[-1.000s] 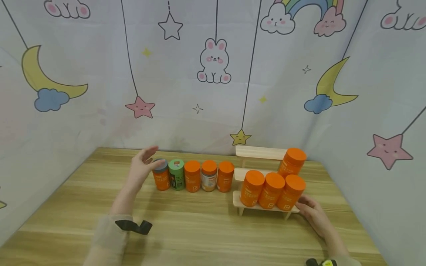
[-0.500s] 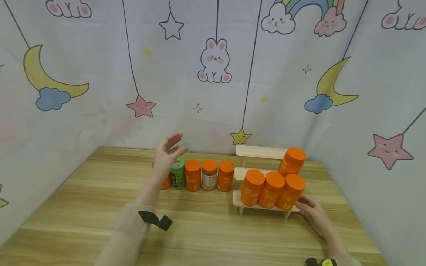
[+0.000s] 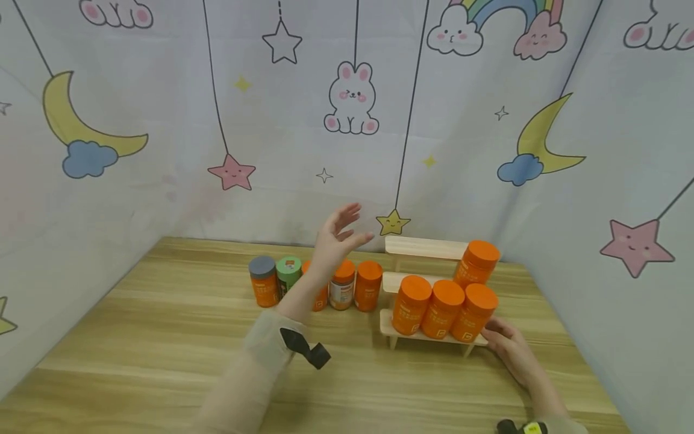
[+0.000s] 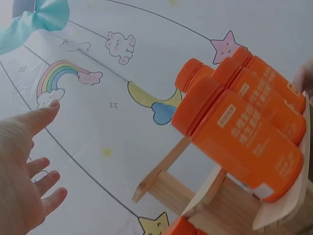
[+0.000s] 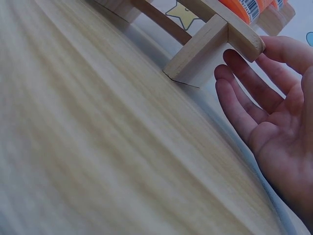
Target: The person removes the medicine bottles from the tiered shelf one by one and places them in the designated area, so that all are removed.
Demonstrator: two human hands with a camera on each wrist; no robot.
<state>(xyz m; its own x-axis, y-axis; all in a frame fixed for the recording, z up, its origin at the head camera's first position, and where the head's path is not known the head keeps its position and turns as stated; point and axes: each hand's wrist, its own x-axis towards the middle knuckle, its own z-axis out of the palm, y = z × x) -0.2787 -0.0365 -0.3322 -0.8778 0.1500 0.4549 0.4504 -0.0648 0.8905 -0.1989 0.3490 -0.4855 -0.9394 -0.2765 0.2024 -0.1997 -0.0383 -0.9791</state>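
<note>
My left hand (image 3: 338, 241) hangs in the air above a row of jars on the table, fingers spread and holding nothing. Below it stand an orange jar with a grey lid (image 3: 263, 282), a green jar (image 3: 288, 271) and several orange-lidded jars (image 3: 369, 286); the forearm partly covers the row. A stepped wooden rack (image 3: 425, 248) carries three orange jars (image 3: 411, 305) on its lowest shelf and one orange jar (image 3: 477, 263) higher up at the right. My right hand (image 5: 281, 105) touches the rack's right end with a fingertip at the shelf corner, its other fingers loosely extended beside the leg.
A white cloth with printed moons, stars and rabbits (image 3: 352, 99) hangs behind and beside the wooden table (image 3: 135, 337). The rack's upper shelves have bare wood left of the higher jar. A teal fabric piece (image 4: 36, 24) shows at the left wrist view's top corner.
My left hand has moved right and upward, from the grey-lidded jar to over the middle of the row, uncovering that jar. My right hand stays at the rack's end.
</note>
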